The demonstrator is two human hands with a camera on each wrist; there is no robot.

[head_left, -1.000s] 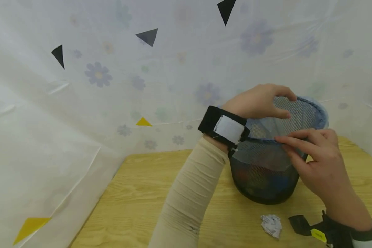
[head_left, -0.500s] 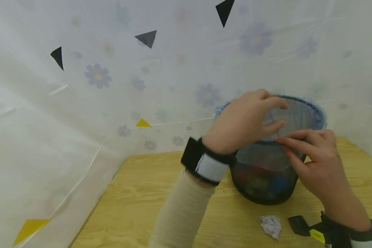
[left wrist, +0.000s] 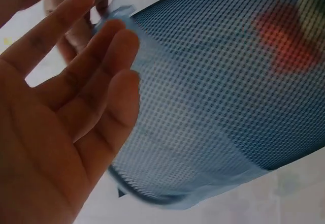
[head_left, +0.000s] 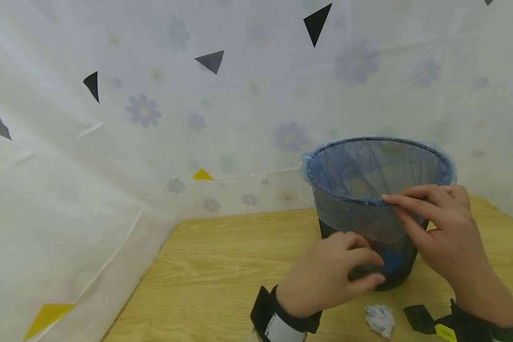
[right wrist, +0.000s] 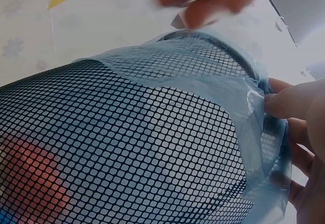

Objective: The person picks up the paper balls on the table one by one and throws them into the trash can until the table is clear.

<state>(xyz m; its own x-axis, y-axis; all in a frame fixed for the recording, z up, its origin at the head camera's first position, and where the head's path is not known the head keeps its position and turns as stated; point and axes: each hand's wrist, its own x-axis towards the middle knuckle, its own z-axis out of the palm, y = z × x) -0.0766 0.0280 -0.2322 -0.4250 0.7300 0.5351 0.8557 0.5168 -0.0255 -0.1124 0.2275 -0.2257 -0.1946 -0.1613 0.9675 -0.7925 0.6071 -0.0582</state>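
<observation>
A black mesh wastebasket stands upright at the right of the table, lined with a thin blue plastic bag that is folded out over the rim. At the near rim my right hand pinches the bag's edge between thumb and fingers; the right wrist view shows the thumb on the folded film. My left hand hovers before the basket's lower front, fingers loosely bent and holding nothing. Through the mesh, a red thing and a blue thing show blurred inside.
A crumpled paper ball lies on the wooden table in front of the basket, near my right wrist's strap. A flower-printed plastic sheet hangs behind the table and on its left, with black and yellow triangles on it.
My left hand has come away from the basket's opening, moving down and toward me to the lower front. My right hand keeps its pinch at the rim.
</observation>
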